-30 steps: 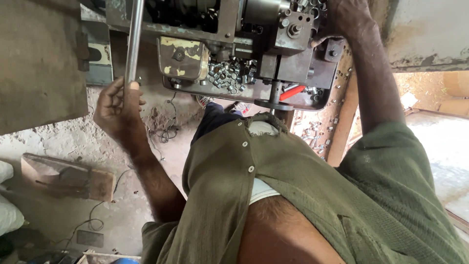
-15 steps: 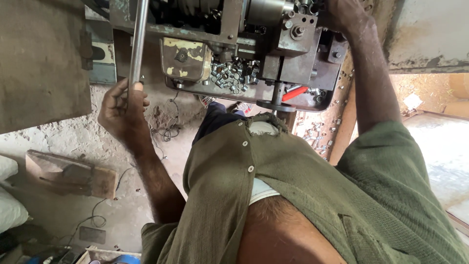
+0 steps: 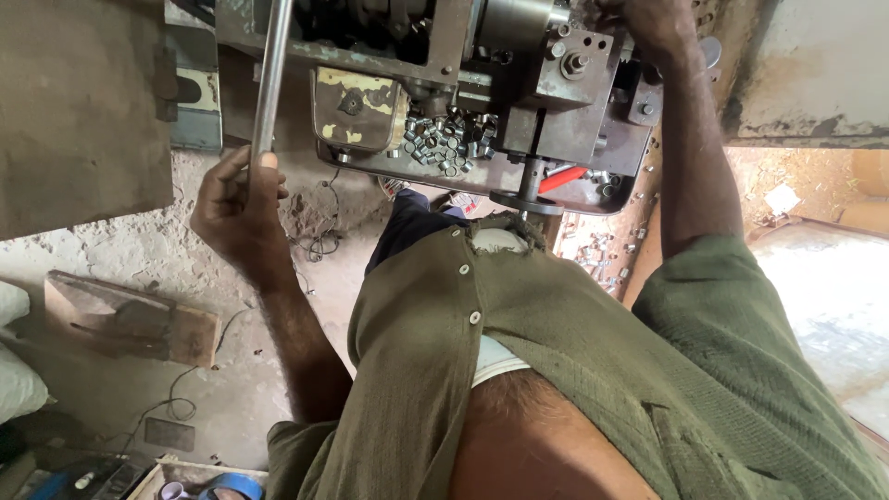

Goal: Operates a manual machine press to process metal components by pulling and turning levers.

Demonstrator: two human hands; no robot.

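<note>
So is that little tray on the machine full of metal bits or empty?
Partly full. The tray holds a heap of small metal nuts at its left end; the rest shows only a few loose pieces.

My left hand [image 3: 239, 208] is wrapped around the lever [image 3: 269, 83], which rises at the left side of the machine [image 3: 482, 93]. My right hand [image 3: 648, 18] rests on the machine's right part. A heap of nuts [image 3: 447, 141] lies in its middle. A wooden block [image 3: 130, 319] lies on the floor [image 3: 111, 398], left of my arm.
</note>
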